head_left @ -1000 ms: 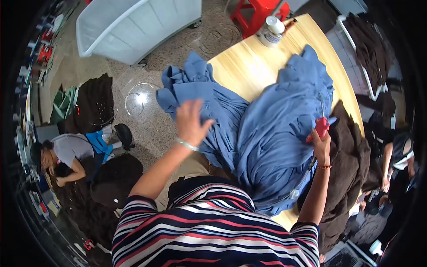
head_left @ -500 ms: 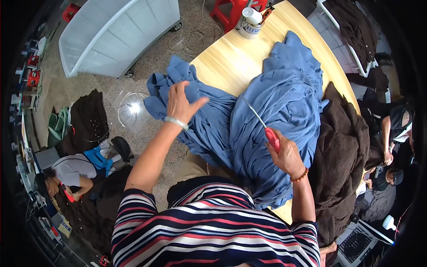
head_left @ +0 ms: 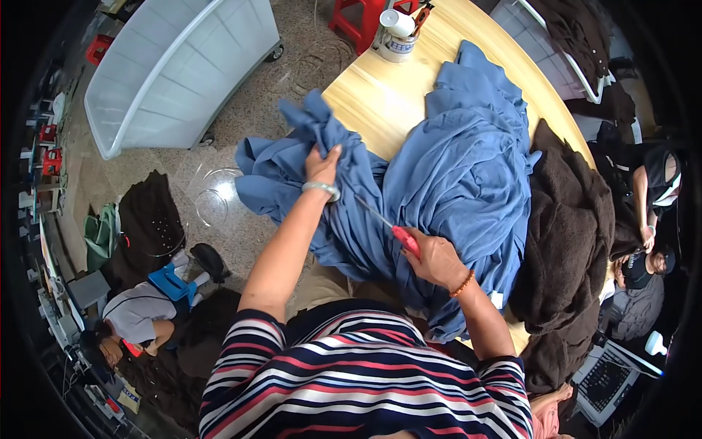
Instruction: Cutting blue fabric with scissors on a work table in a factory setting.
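Note:
A big heap of blue cloth (head_left: 461, 172) lies bunched over the wooden table, and part of it hangs over the near left edge above my lap. My left hand (head_left: 322, 167) is closed on a gathered fold of this cloth, thumb uppermost. In my right hand (head_left: 439, 262) is a red-handled tool (head_left: 404, 240) with a thin metal shaft, pointing up and left toward the cloth below my left wrist. The exact kind of tool cannot be made out, nor whether its tip touches the cloth. A small white patch (head_left: 496, 299) shows at the heap's lower right.
Dark brown fabric (head_left: 563, 256) is piled right of the blue heap. At the back of the wooden table (head_left: 380, 95) stands a cup (head_left: 397, 45) of items. A grey-white bin on wheels (head_left: 183, 80) and a red stool (head_left: 355, 22) are beyond. Other people work at both sides.
My left hand, spread over the cloth before, has moved right and taken hold of a fold, lifting it. My right hand has brought the tool left and down, nearer the left wrist.

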{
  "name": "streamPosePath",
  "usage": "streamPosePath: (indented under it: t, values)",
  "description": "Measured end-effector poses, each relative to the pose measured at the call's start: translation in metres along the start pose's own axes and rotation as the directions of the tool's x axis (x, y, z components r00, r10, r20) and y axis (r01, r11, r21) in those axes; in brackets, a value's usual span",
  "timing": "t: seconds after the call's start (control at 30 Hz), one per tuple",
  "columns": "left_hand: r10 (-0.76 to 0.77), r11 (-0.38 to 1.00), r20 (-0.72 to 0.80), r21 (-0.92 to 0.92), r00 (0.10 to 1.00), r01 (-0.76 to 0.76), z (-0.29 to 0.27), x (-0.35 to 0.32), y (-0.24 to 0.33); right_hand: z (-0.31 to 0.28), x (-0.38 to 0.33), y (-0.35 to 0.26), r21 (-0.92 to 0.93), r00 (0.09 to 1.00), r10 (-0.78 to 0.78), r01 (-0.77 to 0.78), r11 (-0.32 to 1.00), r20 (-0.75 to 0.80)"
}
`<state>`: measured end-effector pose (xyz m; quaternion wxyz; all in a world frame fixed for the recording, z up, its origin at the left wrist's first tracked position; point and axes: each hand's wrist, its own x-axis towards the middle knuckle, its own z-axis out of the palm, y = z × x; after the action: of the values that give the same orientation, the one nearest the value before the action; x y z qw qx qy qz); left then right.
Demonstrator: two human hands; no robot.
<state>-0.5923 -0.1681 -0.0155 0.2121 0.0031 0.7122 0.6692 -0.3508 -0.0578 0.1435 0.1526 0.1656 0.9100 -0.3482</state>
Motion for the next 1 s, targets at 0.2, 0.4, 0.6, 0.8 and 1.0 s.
streamPosePath:
  t: [0.2,0.4,0.6,0.8,1.0]
  values:
    - [-0.211,0.972,0.046,-0.094,0.976,0.215,-0.021,-0.004,0.016,-0.001,0.000,0.011,0.101,1.000,0.026,-0.026,0.995,-0.001]
    - [-0.142,0.974,-0.275,0.135,0.951,0.184,-0.163,-0.033,0.026,-0.005,-0.003,0.010,0.083,1.000,0.002,0.000,0.997,-0.014]
    - [0.666,0.361,0.243,0.723,0.705,-0.590,-0.064,-0.060,0.090,-0.008,-0.008,0.003,0.019,0.999,-0.025,0.025,1.000,-0.033]
    - [0.239,0.146,0.622,0.737,0.746,-0.660,0.035,-0.013,0.084,-0.004,-0.011,-0.011,-0.023,0.998,-0.053,0.053,0.998,-0.029]
    - [0.147,0.892,0.041,0.426,0.988,-0.150,-0.063,0.036,0.064,-0.007,-0.025,-0.001,0.063,0.997,-0.004,0.009,0.998,-0.077]
